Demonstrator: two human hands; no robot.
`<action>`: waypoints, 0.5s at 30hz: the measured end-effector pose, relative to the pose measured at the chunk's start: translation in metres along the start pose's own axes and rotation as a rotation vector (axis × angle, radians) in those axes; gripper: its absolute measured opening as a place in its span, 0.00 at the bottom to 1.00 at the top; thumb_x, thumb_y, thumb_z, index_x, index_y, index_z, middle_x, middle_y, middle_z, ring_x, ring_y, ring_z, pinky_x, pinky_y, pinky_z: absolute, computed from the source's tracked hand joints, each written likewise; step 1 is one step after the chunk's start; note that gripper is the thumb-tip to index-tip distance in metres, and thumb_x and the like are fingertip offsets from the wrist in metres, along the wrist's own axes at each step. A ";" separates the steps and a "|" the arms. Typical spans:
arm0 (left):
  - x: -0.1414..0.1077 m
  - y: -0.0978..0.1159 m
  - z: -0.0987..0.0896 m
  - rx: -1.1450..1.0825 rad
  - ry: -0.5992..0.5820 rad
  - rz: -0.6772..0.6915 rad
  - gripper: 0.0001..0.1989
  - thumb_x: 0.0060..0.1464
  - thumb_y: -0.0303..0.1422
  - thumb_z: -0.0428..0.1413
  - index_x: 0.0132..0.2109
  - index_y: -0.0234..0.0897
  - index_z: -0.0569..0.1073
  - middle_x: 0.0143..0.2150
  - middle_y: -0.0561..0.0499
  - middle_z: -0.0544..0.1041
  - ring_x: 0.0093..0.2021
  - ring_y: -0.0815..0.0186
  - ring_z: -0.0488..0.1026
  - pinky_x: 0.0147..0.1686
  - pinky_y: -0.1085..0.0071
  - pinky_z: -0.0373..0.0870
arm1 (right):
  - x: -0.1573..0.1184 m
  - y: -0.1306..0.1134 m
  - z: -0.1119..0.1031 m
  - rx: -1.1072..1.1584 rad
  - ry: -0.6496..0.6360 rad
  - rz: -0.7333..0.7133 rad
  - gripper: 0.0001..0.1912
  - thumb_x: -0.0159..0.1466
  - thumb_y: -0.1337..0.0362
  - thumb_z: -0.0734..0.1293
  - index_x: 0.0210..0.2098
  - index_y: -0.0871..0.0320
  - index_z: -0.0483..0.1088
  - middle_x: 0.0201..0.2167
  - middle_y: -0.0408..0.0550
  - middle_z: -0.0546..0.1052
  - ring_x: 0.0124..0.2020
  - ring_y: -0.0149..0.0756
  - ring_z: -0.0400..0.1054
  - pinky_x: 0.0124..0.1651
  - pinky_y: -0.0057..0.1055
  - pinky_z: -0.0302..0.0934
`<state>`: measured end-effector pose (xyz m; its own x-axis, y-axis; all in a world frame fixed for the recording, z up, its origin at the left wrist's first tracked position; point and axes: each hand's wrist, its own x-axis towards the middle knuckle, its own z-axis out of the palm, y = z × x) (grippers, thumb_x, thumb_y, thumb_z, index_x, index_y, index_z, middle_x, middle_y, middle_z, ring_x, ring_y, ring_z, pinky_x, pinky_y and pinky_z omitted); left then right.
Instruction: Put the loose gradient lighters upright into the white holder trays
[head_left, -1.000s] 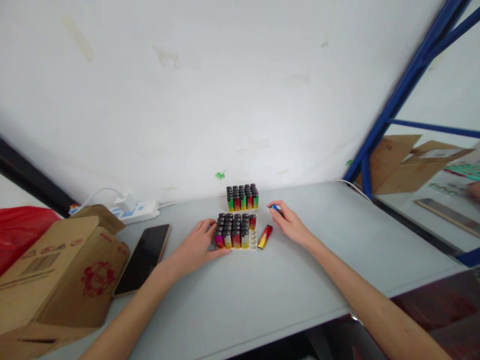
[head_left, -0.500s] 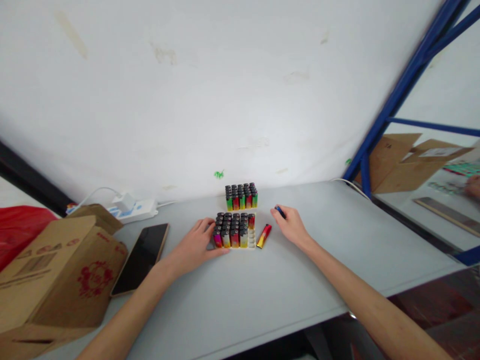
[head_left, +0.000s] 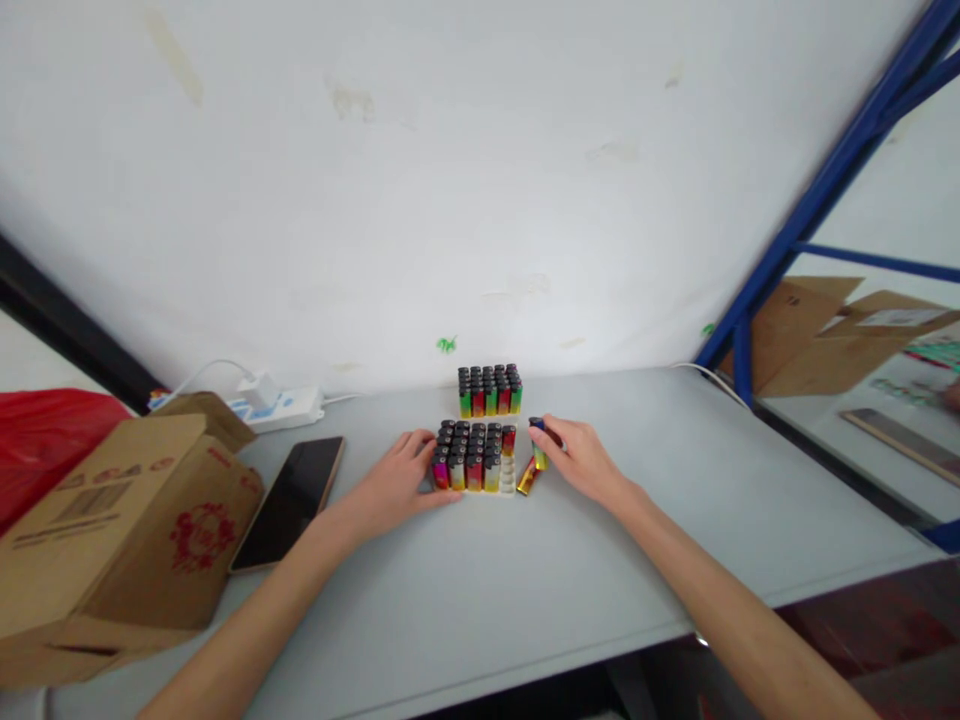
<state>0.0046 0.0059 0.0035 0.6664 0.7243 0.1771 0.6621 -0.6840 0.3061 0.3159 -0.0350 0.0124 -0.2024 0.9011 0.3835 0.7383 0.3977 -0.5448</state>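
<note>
Upright lighters with black tops [head_left: 466, 458] fill most of a white tray [head_left: 508, 480], whose right column shows bare slots in front of one red lighter [head_left: 509, 440]. My left hand [head_left: 401, 474] rests at the tray's left side, fingers and thumb spread around its corner. Just right of the tray, my right hand [head_left: 579, 456] pinches a blue and yellow lighter [head_left: 538, 446], held roughly upright. Below it a red and yellow lighter [head_left: 527, 477] lies on the table, partly covered. Behind the tray stands a second block of lighters [head_left: 490, 391], green and red.
A cardboard box [head_left: 142, 530], a red bag [head_left: 56, 440], a black phone [head_left: 289, 503] and a power strip [head_left: 291, 408] are on the left. A blue metal frame [head_left: 825, 190] rises at right, with an open carton [head_left: 817, 335] beyond it.
My right hand has moved left toward the tray, and the lighter in it now shows its blue and yellow body. My left hand stays at the tray. The view has shifted slightly.
</note>
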 end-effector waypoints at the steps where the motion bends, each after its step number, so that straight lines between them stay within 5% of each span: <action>1: 0.000 0.000 0.000 -0.001 0.004 0.001 0.32 0.58 0.57 0.57 0.59 0.39 0.72 0.61 0.40 0.69 0.63 0.50 0.65 0.65 0.53 0.64 | 0.000 -0.001 0.001 0.021 -0.020 0.009 0.23 0.75 0.48 0.56 0.28 0.54 0.61 0.23 0.42 0.71 0.25 0.34 0.63 0.33 0.31 0.57; 10: 0.000 0.000 0.002 -0.013 0.033 0.008 0.33 0.58 0.57 0.57 0.59 0.38 0.71 0.60 0.40 0.71 0.61 0.51 0.67 0.65 0.55 0.64 | 0.001 -0.016 0.012 -0.148 -0.142 -0.113 0.16 0.76 0.54 0.58 0.36 0.55 0.67 0.34 0.48 0.76 0.34 0.38 0.70 0.40 0.32 0.61; 15: 0.000 -0.001 0.003 0.005 0.028 -0.002 0.33 0.57 0.57 0.58 0.59 0.37 0.71 0.60 0.40 0.71 0.62 0.50 0.66 0.64 0.55 0.64 | 0.000 -0.017 0.012 -0.239 -0.160 0.005 0.19 0.72 0.49 0.63 0.34 0.57 0.69 0.33 0.48 0.74 0.32 0.37 0.69 0.39 0.32 0.60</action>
<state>0.0052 0.0059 0.0004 0.6552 0.7278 0.2024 0.6654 -0.6829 0.3015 0.2952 -0.0395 0.0125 -0.2832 0.9263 0.2484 0.8663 0.3582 -0.3482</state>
